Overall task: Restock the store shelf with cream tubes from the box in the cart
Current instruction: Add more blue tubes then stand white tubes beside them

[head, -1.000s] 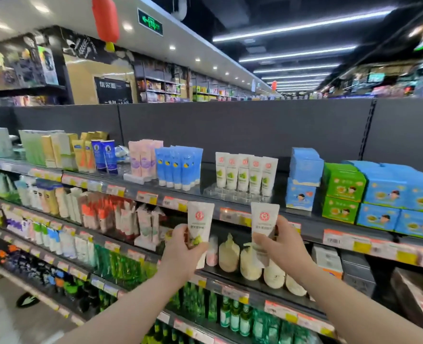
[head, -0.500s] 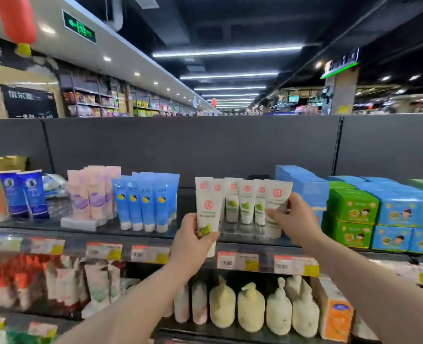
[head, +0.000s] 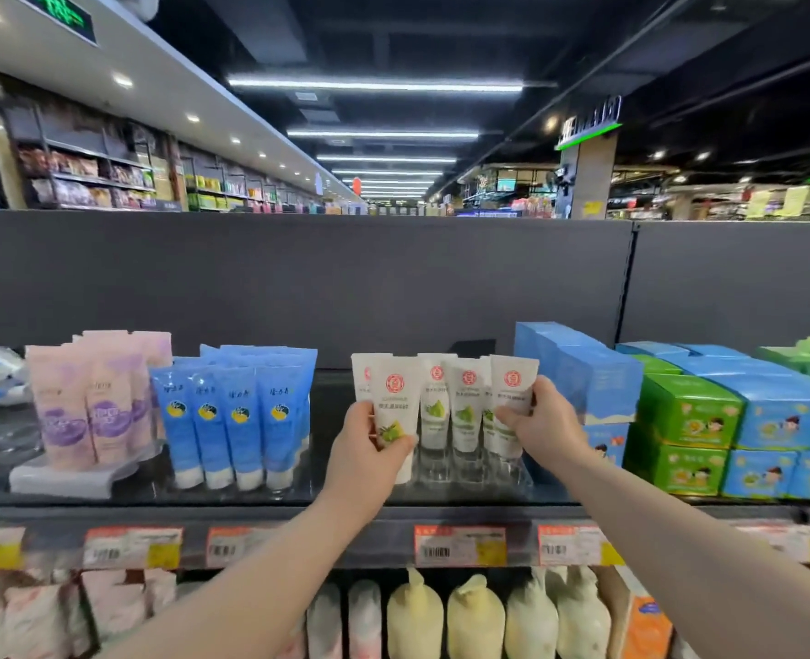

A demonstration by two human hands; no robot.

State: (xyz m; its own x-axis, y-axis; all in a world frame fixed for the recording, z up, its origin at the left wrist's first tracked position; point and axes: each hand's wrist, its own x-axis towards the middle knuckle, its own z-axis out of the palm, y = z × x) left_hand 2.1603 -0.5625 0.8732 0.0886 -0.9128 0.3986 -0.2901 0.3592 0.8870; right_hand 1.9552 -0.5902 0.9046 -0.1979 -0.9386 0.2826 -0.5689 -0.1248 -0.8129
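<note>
Each hand holds one white cream tube at the top shelf [head: 251, 492]. The left hand [head: 370, 444] grips the left tube [head: 393, 401] by its lower body, thumb in front and fingers curled behind, at the left end of the row of matching tubes [head: 450, 406]. The right hand [head: 543, 425] pinches the right tube [head: 512, 392] at mid-body, at the right end of that row, just beside the blue cartons [head: 579, 373]. Whether either tube rests on the shelf cannot be told.

Handling, as judged from appearance: the tubes look light, with soft plastic walls that dent under a hard squeeze. The flat crimped end is up and the cap is down, so each stands on a narrow base and tips easily. Grip at the firm lower body near the cap. Keep pressure moderate; the glossy surface may slip. Set each tube straight down to avoid toppling its neighbours.
</note>
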